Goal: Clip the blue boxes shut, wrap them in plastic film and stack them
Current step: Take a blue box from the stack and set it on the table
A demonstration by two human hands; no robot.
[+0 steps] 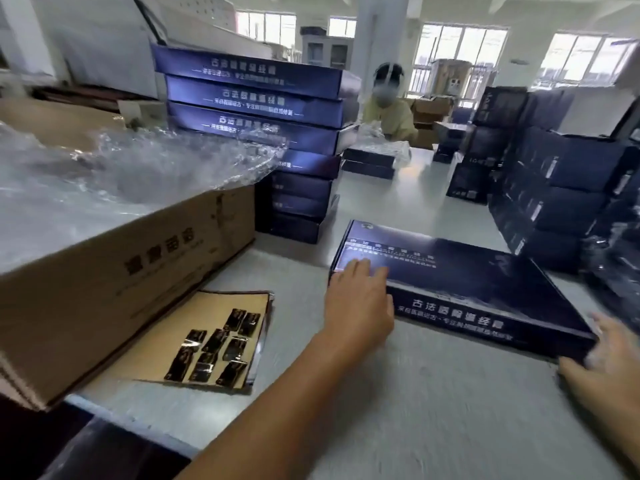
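A flat blue box [478, 282] with white lettering lies on the grey table [433, 410] in front of me. My left hand [358, 299] rests on its near left corner, fingers straight over the lid. My right hand [602, 368] holds the box's near right corner, blurred, thumb under the edge. A sheet [207, 341] carrying several small dark clips lies at the left. Clear plastic film [131, 168] spills from a cardboard carton [121, 271] at the left.
A tall stack of blue boxes [256, 109] stands behind the carton. More blue boxes [554, 188] are piled at the right. A person in yellow [391, 116] works at the far end of the table beside film-covered boxes [374, 161].
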